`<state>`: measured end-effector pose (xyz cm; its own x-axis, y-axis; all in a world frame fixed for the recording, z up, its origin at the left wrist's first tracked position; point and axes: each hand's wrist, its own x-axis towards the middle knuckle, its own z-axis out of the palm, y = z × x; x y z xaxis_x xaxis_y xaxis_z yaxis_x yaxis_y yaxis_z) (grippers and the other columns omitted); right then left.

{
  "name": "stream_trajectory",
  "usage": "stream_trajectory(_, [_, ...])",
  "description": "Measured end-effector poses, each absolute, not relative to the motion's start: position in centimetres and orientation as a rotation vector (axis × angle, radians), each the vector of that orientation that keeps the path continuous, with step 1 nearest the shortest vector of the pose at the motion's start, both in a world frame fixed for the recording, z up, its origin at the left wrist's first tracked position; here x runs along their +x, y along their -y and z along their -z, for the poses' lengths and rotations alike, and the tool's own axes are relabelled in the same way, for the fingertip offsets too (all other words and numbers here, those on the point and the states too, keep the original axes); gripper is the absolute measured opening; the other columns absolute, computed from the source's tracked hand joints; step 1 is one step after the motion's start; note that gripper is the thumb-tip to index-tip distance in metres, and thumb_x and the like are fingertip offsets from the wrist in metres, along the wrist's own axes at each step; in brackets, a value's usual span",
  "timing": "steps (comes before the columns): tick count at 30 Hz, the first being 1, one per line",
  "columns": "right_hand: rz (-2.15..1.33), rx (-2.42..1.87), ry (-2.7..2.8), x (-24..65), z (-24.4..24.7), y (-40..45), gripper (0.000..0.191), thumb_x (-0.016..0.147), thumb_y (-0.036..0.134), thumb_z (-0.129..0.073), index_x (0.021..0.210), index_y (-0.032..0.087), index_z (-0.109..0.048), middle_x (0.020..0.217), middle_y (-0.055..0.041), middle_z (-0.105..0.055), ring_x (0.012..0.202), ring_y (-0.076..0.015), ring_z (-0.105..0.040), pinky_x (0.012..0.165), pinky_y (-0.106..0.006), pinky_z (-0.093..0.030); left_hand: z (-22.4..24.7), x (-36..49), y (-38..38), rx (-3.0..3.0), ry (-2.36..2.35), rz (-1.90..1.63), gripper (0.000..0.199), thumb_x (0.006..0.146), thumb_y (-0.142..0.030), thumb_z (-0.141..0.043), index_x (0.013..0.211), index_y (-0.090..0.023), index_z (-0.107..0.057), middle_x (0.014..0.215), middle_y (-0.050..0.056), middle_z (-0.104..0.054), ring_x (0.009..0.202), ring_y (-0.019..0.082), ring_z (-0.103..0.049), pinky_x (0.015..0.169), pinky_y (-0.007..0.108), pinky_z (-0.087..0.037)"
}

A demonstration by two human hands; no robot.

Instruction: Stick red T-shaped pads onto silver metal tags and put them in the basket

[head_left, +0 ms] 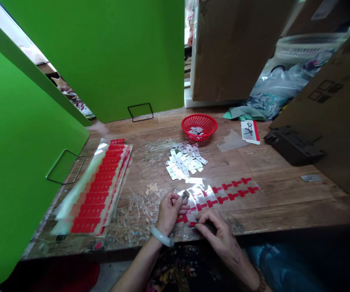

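Between the thumb and fingers of my left hand point(169, 211) is a small flat metal plate point(184, 196). My right hand point(217, 231) pinches a small red sticker point(192, 224) just to the right of it. Under and beyond both hands lies a clear sheet with two rows of red T-shaped stickers point(223, 199). A pile of small pale rectangular plates point(184, 163) is heaped behind the sheet. The fingers of my left hand partly cover the sheet's near left end.
A red plastic basket point(199, 127) with several plates stands behind the pile. Stacked red sticker sheets point(99, 188) lie at left. Green panels point(126, 56) and a cardboard box point(226, 48) wall the back. A dark block point(295, 145) sits at right.
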<state>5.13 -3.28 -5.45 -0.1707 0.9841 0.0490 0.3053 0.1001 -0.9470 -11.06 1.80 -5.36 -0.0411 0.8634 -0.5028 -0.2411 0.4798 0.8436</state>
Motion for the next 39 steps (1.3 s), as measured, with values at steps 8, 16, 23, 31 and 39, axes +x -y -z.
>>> stream_trajectory(8, [-1.147, -1.363, 1.208, 5.3, 5.3, 2.0, 0.016, 0.075, 0.031, -0.065, 0.072, 0.02, -0.054, 0.072, 0.0011, -0.057, 0.071, -0.015, -0.054, 0.069, -0.026, -0.043, 4.0, -11.9, -1.5, 0.53, -1.27, -0.9, 0.022, 0.073, -0.016, -0.069, 0.09, -0.01, -0.055, 0.066, 0.008, -0.071, 0.057, 0.015, -0.069, 0.055, 0.02, -0.056])
stream_trajectory(16, [-1.137, -1.324, 1.193, 3.9, 3.4, 0.8, 0.014, 0.074, 0.03, -0.064, 0.073, 0.019, -0.055, 0.071, 0.0, -0.057, 0.069, -0.0152, -0.055, 0.066, -0.026, -0.045, 0.5, -12.7, 0.2, 0.459, -1.179, -0.859, 0.024, 0.074, -0.008, -0.066, 0.097, -0.008, -0.057, 0.075, 0.012, -0.072, 0.068, 0.017, -0.07, 0.068, 0.022, -0.057])
stream_trajectory(23, [-1.15, -1.345, 1.263, 3.1, 2.9, 1.0, 0.011, 0.077, 0.027, -0.06, 0.072, 0.019, -0.055, 0.071, 0.0004, -0.058, 0.069, -0.0148, -0.055, 0.066, -0.026, -0.045, -0.3, -12.3, 0.9, 0.462, -1.205, -0.844, 0.025, 0.073, -0.007, -0.067, 0.096, -0.009, -0.058, 0.082, 0.012, -0.071, 0.069, 0.016, -0.07, 0.068, 0.021, -0.056])
stream_trajectory(31, [-1.164, -1.321, 1.33, 3.3, 2.6, 1.3, 0.006, 0.079, 0.023, -0.056, 0.074, 0.02, -0.054, 0.073, 0.0005, -0.059, 0.07, -0.0146, -0.055, 0.067, -0.025, -0.045, -0.2, -11.9, 1.1, 0.486, -1.196, -0.84, 0.03, 0.068, -0.012, -0.072, 0.095, -0.009, -0.059, 0.082, 0.011, -0.071, 0.07, 0.017, -0.07, 0.068, 0.022, -0.056])
stream_trajectory(39, [-1.139, -1.319, 1.354, 3.4, 2.5, 1.2, 0.005, 0.079, 0.021, -0.055, 0.073, 0.02, -0.054, 0.072, 0.0006, -0.058, 0.069, -0.0144, -0.055, 0.065, -0.025, -0.044, -0.3, -11.5, 0.9, 0.491, -1.208, -0.831, 0.03, 0.067, -0.013, -0.073, 0.093, -0.009, -0.059, 0.08, 0.01, -0.07, 0.069, 0.017, -0.07, 0.068, 0.022, -0.056])
